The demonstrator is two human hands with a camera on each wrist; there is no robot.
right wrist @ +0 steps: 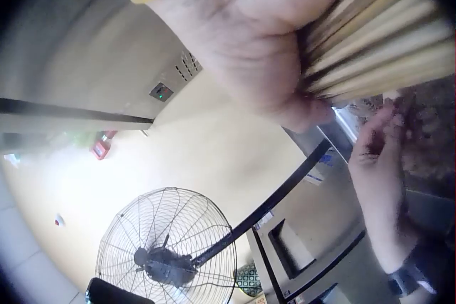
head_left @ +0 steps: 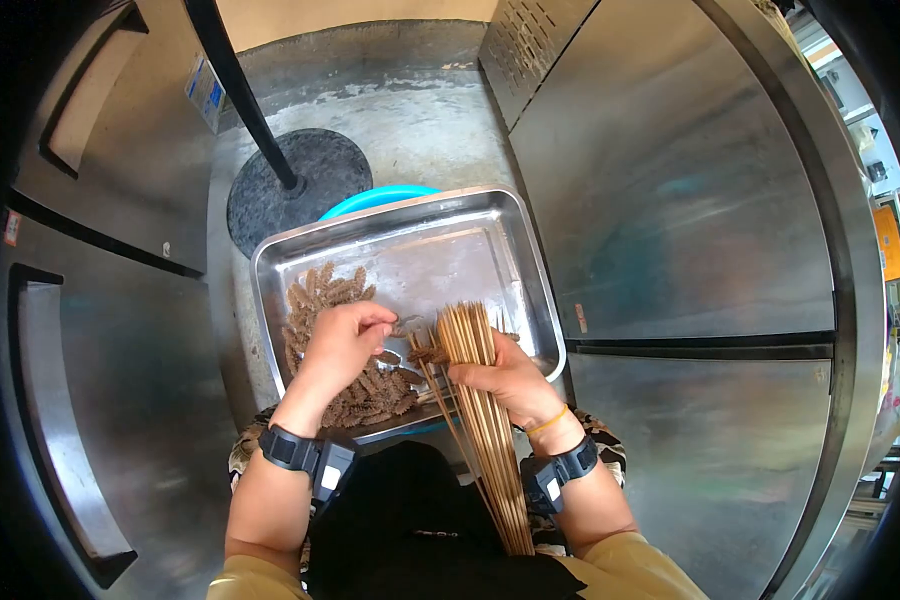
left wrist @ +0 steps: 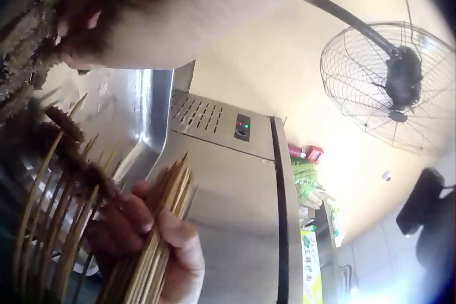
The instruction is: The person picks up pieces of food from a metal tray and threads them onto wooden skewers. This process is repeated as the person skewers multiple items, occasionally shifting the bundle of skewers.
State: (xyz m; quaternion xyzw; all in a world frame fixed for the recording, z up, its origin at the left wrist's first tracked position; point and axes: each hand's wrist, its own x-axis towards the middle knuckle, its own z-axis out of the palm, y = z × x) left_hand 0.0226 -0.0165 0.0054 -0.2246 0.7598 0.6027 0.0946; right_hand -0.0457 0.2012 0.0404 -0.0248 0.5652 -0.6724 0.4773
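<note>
My right hand (head_left: 515, 385) grips a thick bundle of thin wooden skewers (head_left: 485, 430), pointed ends up, over the tray's near right side. A few skewers stand apart at the bundle's left, with brown pieces (head_left: 427, 355) across them by the fingers. My left hand (head_left: 338, 345) is over the pile of brown, ridged food pieces (head_left: 370, 395), thumb and bent fingers close together and directed at the skewers. Whether it pinches a piece I cannot tell. The pile fills the left part of a shallow steel tray (head_left: 450, 250).
Behind the tray shows the rim of a blue basin (head_left: 375, 197), beside a round black base (head_left: 320, 165) with a pole. Steel cabinets stand close on the right (head_left: 690, 200) and left (head_left: 140, 330). A wire fan (left wrist: 402, 79) hangs high at the wall.
</note>
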